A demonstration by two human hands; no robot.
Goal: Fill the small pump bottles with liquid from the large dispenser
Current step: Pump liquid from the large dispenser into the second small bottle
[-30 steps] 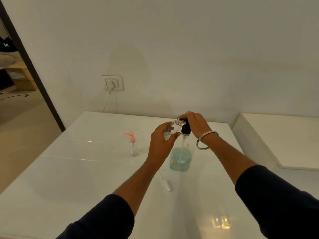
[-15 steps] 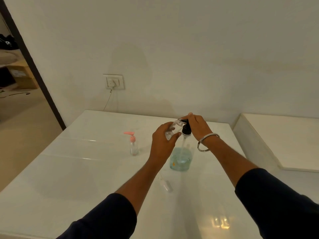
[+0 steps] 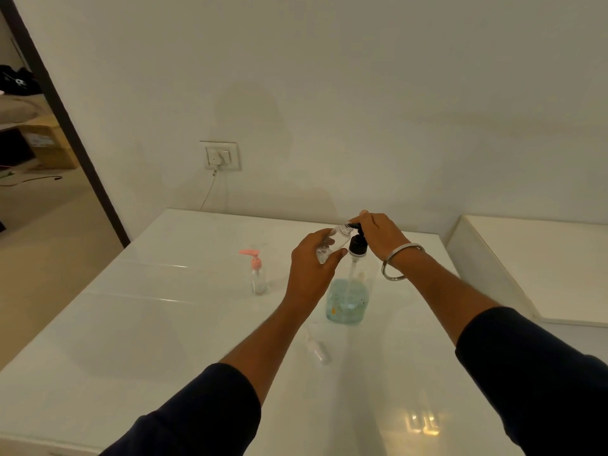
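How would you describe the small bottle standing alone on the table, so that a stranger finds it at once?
Start at the wall socket and drop down to the white table. Left of the left hand stands a small clear pump bottle, upright and untouched. Only it has a pink pump; the large dispenser wears a black one.

Both forearms reach forward, left hand (image 3: 312,261) curled closed in a grip, right hand (image 3: 378,235) pressing palm-down.

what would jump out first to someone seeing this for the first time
Two hands meet mid-table: the left hand tilts a small clear bottle toward the black pump of the large dispenser, which the right hand covers. A pink-pump bottle stands alone to their left.
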